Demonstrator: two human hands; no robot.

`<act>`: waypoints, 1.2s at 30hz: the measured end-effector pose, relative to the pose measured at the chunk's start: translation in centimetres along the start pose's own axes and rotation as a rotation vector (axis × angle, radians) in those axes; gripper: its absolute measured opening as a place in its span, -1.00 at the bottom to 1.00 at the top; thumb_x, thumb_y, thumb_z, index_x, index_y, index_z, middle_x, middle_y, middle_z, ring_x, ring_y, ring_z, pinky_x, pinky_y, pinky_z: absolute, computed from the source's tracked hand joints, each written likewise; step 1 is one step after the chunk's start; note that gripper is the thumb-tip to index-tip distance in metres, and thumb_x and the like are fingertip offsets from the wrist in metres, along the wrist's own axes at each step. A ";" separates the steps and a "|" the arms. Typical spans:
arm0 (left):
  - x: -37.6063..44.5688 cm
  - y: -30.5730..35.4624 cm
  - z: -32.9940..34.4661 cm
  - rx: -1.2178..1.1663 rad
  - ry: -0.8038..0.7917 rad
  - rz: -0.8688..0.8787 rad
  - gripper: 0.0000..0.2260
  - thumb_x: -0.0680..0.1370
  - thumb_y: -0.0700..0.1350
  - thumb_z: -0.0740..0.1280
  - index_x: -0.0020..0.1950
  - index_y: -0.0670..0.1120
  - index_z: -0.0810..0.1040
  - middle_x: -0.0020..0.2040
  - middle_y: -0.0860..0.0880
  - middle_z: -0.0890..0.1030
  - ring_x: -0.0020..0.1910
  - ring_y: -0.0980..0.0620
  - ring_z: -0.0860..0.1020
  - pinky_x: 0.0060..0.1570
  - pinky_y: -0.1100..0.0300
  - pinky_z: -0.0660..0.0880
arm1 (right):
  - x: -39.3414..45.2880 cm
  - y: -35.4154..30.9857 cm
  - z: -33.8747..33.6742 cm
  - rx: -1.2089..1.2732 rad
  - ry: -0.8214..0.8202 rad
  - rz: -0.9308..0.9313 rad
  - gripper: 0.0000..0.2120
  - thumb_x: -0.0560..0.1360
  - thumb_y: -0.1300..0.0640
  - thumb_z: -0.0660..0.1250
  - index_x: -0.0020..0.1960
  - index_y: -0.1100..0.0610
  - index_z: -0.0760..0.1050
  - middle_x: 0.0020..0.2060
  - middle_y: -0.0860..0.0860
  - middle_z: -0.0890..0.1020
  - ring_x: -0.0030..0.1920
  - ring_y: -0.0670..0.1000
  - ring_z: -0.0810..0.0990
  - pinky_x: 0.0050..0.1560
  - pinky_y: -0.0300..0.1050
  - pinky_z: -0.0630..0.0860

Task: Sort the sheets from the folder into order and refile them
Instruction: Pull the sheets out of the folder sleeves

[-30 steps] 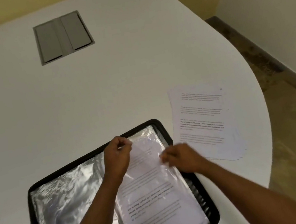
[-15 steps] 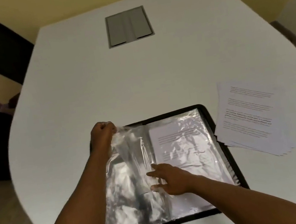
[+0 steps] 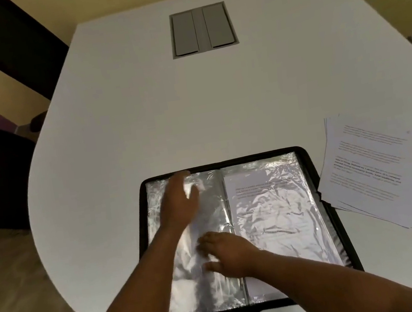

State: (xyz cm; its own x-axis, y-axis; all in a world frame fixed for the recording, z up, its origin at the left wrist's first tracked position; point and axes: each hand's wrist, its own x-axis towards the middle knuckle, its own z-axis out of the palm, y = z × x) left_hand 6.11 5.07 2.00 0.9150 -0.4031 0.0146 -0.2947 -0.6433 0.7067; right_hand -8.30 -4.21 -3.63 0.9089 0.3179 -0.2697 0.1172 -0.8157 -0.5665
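A black zip folder [image 3: 344,231] lies open on the white table [image 3: 166,119], its clear plastic sleeves spread both ways. The right-hand sleeve holds a printed sheet [image 3: 268,200]. The left-hand sleeve [image 3: 190,287] looks empty and crinkled. My left hand [image 3: 180,203] lies flat and open on the upper part of that left sleeve, blurred. My right hand [image 3: 226,255] rests with fingers spread by the spine, pressing the left sleeve down. A fanned stack of loose printed sheets [image 3: 366,171] lies on the table to the right of the folder.
A grey cable hatch [image 3: 202,29] is set into the table's far middle. Two dark chairs [image 3: 2,50] stand at the left beyond the rounded table edge. Floor shows at bottom left.
My left hand has let go of the sleeve it was lifting and now lies flat on it. The sleeve has turned over to the left side. The view has shifted.
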 end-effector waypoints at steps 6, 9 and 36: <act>-2.8 -0.3 3.6 0.143 -0.299 0.050 -0.56 0.55 -0.03 0.24 0.43 -0.07 0.40 0.40 -0.09 0.45 0.39 -0.07 0.39 0.39 0.03 0.32 | -1.7 4.2 -2.8 -0.090 0.562 0.255 -0.77 0.53 0.09 0.28 0.13 0.11 0.60 0.07 0.08 0.65 0.11 0.11 0.59 0.22 0.06 0.50; -3.3 0.2 5.0 0.236 -0.353 0.108 -0.53 0.60 -0.03 0.25 0.50 -0.07 0.29 0.52 -0.05 0.28 0.50 -0.03 0.22 0.46 0.12 0.13 | -3.3 7.8 -4.9 -0.138 0.481 0.517 -0.50 0.61 0.00 0.21 0.50 0.13 0.30 0.48 0.11 0.34 0.50 0.14 0.26 0.50 0.07 0.19; 2.7 2.9 10.1 0.388 -0.204 0.389 -0.88 0.36 -0.25 0.41 -0.12 -0.12 0.58 0.13 -0.14 0.59 0.15 -0.13 0.51 0.16 -0.02 0.45 | -4.6 12.5 -10.8 -0.505 0.321 -0.105 -0.79 0.47 0.14 0.21 -0.11 0.14 0.62 -0.16 0.03 0.64 -0.15 0.01 0.58 0.37 -0.05 0.34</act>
State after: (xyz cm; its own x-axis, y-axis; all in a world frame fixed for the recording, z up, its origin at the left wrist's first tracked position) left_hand 4.93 -4.44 -3.08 0.6592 -0.7498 0.0575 -0.7129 -0.5988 0.3651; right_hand -6.69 -21.08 -1.09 0.9482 0.3119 0.0607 0.3171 -0.9412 -0.1170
